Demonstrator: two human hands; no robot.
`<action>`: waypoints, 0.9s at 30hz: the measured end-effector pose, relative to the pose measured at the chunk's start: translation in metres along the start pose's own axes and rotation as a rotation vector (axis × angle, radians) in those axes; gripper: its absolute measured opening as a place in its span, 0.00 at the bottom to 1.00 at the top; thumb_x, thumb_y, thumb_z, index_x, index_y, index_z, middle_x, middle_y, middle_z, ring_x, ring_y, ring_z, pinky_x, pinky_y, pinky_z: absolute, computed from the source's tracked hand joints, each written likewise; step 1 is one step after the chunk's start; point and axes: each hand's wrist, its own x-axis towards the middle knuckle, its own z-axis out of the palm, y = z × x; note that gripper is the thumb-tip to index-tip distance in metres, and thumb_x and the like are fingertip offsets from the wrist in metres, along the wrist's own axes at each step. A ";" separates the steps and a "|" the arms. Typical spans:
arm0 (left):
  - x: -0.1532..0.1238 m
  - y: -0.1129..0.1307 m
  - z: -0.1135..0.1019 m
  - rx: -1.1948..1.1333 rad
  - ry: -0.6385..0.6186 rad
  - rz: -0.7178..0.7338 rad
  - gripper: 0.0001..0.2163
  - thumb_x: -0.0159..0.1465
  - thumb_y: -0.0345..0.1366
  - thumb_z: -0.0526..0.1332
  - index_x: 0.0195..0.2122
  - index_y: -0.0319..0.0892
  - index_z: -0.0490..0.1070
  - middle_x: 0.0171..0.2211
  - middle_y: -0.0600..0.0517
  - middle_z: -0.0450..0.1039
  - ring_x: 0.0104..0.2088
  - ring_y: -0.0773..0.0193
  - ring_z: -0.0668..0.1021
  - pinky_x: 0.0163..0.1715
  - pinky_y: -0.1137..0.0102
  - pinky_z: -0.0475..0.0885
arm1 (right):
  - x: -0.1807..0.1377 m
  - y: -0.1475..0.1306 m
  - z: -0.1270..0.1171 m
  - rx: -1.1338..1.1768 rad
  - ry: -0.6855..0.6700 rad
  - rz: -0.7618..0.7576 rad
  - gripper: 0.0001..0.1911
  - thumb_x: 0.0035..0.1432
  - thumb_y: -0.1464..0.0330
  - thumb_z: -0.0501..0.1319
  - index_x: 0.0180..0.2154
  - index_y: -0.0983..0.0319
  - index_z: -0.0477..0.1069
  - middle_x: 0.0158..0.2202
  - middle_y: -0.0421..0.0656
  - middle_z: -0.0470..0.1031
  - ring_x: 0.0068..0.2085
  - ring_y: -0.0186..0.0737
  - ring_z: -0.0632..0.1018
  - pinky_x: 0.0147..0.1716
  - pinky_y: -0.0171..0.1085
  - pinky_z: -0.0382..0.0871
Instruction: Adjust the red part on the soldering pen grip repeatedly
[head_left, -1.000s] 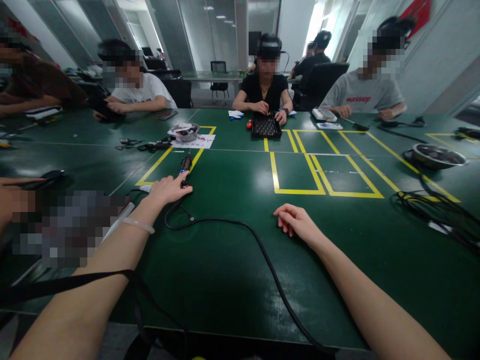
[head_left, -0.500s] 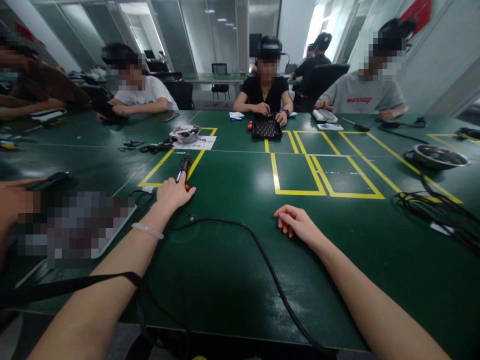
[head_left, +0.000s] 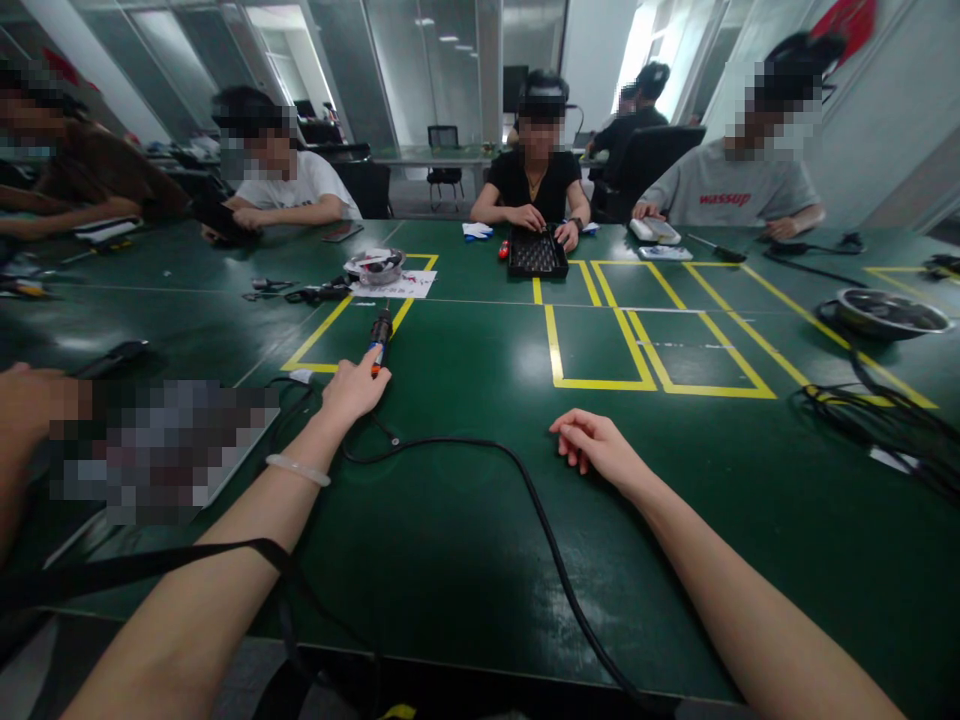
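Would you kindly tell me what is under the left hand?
The front of a dark tool shows beyond the left hand; whatever lies directly beneath, perhaps the tool's rear, is covered.

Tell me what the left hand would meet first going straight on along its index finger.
The left hand would first meet the black cylindrical tool with an orange band, which its index finger appears to touch; depth is unclear.

Dim overall; bright window [head_left: 643, 50] at back; table [head_left: 510, 350] glares softly; edges stretched, blurred.

The left hand [head_left: 354, 390] partly hides the black tool [head_left: 381, 332], and the bottom edge cuts off 2 forearms [head_left: 217, 580].
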 end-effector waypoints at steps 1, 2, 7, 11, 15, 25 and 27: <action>-0.003 0.003 0.000 0.003 -0.016 0.019 0.32 0.66 0.54 0.41 0.70 0.52 0.49 0.53 0.36 0.64 0.47 0.42 0.75 0.44 0.54 0.68 | 0.000 0.000 0.000 -0.003 -0.001 0.001 0.12 0.60 0.61 0.56 0.38 0.64 0.69 0.25 0.37 0.70 0.21 0.29 0.70 0.14 0.27 0.62; -0.007 0.007 0.000 0.007 -0.028 0.043 0.32 0.66 0.54 0.41 0.70 0.53 0.49 0.52 0.37 0.64 0.47 0.42 0.75 0.44 0.54 0.69 | 0.000 0.001 0.000 -0.004 -0.002 0.001 0.12 0.60 0.61 0.56 0.38 0.64 0.69 0.25 0.37 0.70 0.21 0.29 0.70 0.14 0.27 0.62; -0.036 0.035 0.000 0.026 -0.085 0.161 0.29 0.67 0.55 0.40 0.68 0.57 0.52 0.49 0.39 0.65 0.45 0.44 0.76 0.42 0.55 0.70 | 0.001 0.000 -0.001 -0.002 -0.003 0.003 0.13 0.60 0.60 0.56 0.39 0.64 0.69 0.25 0.38 0.70 0.21 0.30 0.70 0.15 0.28 0.62; -0.064 0.059 -0.001 0.038 -0.106 0.240 0.28 0.68 0.54 0.40 0.68 0.57 0.53 0.47 0.41 0.64 0.40 0.49 0.78 0.39 0.58 0.71 | 0.001 -0.003 -0.003 -0.041 0.050 -0.037 0.13 0.60 0.60 0.56 0.39 0.63 0.70 0.24 0.37 0.68 0.19 0.29 0.65 0.15 0.30 0.56; -0.091 0.081 -0.001 0.064 -0.098 0.359 0.27 0.68 0.54 0.41 0.67 0.59 0.54 0.46 0.43 0.64 0.38 0.51 0.78 0.36 0.61 0.72 | 0.000 -0.007 -0.003 -0.146 0.145 -0.146 0.12 0.62 0.62 0.55 0.37 0.64 0.71 0.20 0.35 0.63 0.20 0.30 0.63 0.20 0.32 0.55; -0.144 0.128 0.006 0.118 -0.028 0.592 0.23 0.68 0.48 0.48 0.63 0.55 0.60 0.43 0.44 0.65 0.38 0.53 0.77 0.35 0.63 0.71 | -0.009 -0.013 0.020 -0.376 0.046 -0.239 0.11 0.63 0.64 0.54 0.38 0.62 0.72 0.25 0.38 0.67 0.27 0.35 0.68 0.28 0.34 0.60; -0.153 0.134 0.007 0.112 -0.027 0.622 0.22 0.68 0.48 0.49 0.63 0.55 0.60 0.43 0.44 0.65 0.38 0.53 0.77 0.36 0.63 0.71 | -0.011 -0.013 0.025 -0.372 0.011 -0.236 0.10 0.64 0.64 0.55 0.39 0.62 0.71 0.26 0.37 0.68 0.27 0.34 0.68 0.28 0.34 0.60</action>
